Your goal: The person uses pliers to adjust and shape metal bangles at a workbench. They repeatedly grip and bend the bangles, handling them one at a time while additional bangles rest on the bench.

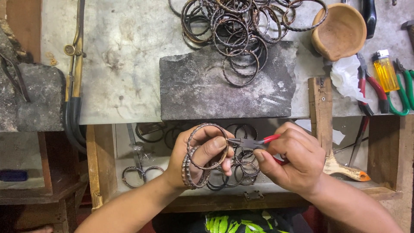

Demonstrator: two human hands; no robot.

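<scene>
The worktop point(125, 64) is a pale, scuffed slab, and on it lies a dark grey stone block point(224, 86) with a heap of loose metal bangles point(241, 30) spilling from the worktop onto its upper edge. To the right stand a rounded clay bowl point(340, 30), a yellow lighter point(385, 71), and red-handled pliers point(371, 86) beside green-handled ones point(403, 92). Below the worktop edge an open wooden drawer point(101, 168) holds more bangles point(241, 166), directly under the hands.

The left hand point(196, 159) is closed around a small stack of bangles, and its thumb and forefinger pinch one patterned bangle point(207, 146) upright above the drawer. The right hand point(293, 159) is wrapped around small red-handled pliers point(254, 142), whose tips meet the bangle's right edge beside the left thumb.

The likeliest fault, as I judge it, is the tips slipping off the thin curved rim: the grip point is narrow and the left thumb sits just beside it, so a skid could nip the thumb. Too hard a squeeze or twist could dent the pattern or pull the ring out of round. If the pinch loosens, the bangle would drop among the near-identical ones in the drawer and be hard to pick out.
</scene>
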